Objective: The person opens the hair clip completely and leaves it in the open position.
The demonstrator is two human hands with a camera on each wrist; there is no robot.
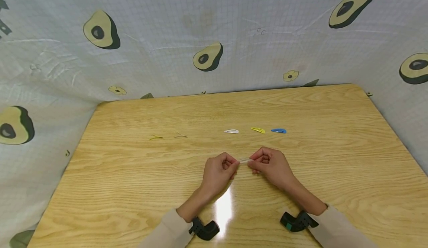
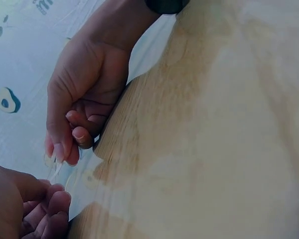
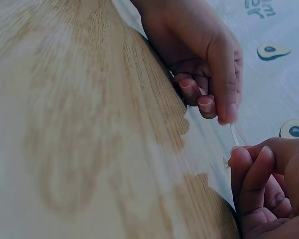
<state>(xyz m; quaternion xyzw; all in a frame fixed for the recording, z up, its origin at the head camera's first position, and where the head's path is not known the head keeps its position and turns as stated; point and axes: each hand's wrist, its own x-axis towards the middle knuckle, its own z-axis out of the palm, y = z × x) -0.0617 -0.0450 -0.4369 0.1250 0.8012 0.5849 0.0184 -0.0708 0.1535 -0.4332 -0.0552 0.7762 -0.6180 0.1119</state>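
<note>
Left hand point(image 1: 220, 171): thumb and forefinger pinch one end of a thin white strip point(image 1: 244, 161), on the person's side of the white clip point(image 1: 231, 131) and slightly left of it.
Right hand point(image 1: 272, 166): pinches the strip's other end, nearer the person than the white clip and to its right.
White strip: spans the short gap between fingertips, nearer the person than the white clip, slightly right; its height over the wood is hard to tell.
Handling: it looks light and slippery, so a gentle pinch at both ends, with even tension, should suit it; a hard tug could slip it loose.
Clips: yellow clip point(image 1: 258, 130) right of the white clip, blue clip point(image 1: 279, 131) farther right.
Thin pieces: pale piece point(image 1: 181, 135) left of the white clip, yellow piece point(image 1: 156, 137) farther left.
Far edge: the table point(image 1: 117, 188) ends beyond the white clip, against a printed sheet point(image 1: 150, 28).
Elbow room: broadest nearer the person than the white clip, to either side; reaching forward risks brushing the clips.
</note>
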